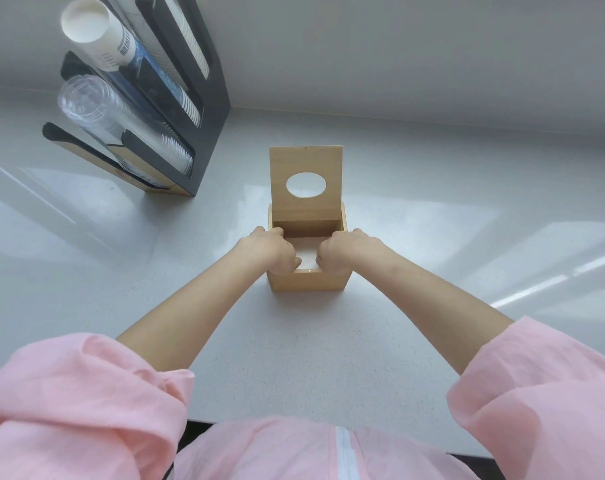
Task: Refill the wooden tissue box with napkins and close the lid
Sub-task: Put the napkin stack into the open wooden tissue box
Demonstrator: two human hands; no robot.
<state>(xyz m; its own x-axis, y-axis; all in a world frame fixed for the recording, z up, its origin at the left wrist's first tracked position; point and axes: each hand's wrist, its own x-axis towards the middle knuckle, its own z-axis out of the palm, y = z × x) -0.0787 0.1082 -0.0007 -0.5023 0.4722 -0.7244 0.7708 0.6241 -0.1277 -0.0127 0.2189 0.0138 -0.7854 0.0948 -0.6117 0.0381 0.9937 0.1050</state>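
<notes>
A square wooden tissue box (pixel 307 281) stands in the middle of the white counter. Its lid (pixel 306 161), with an oval hole, is swung up and stands upright at the box's far side. White napkins (pixel 307 258) show inside the box between my hands. My left hand (pixel 272 249) reaches down into the left half of the box with its fingers curled in and hidden. My right hand (pixel 342 251) does the same in the right half. Both seem to press or hold the napkins, though the fingertips are out of sight.
A black cup dispenser (pixel 190 98) stands at the back left, holding white paper cups (pixel 96 32) and clear plastic cups (pixel 96 109). A grey wall runs behind the counter (pixel 432 237). The counter's near edge lies just in front of my pink sleeves.
</notes>
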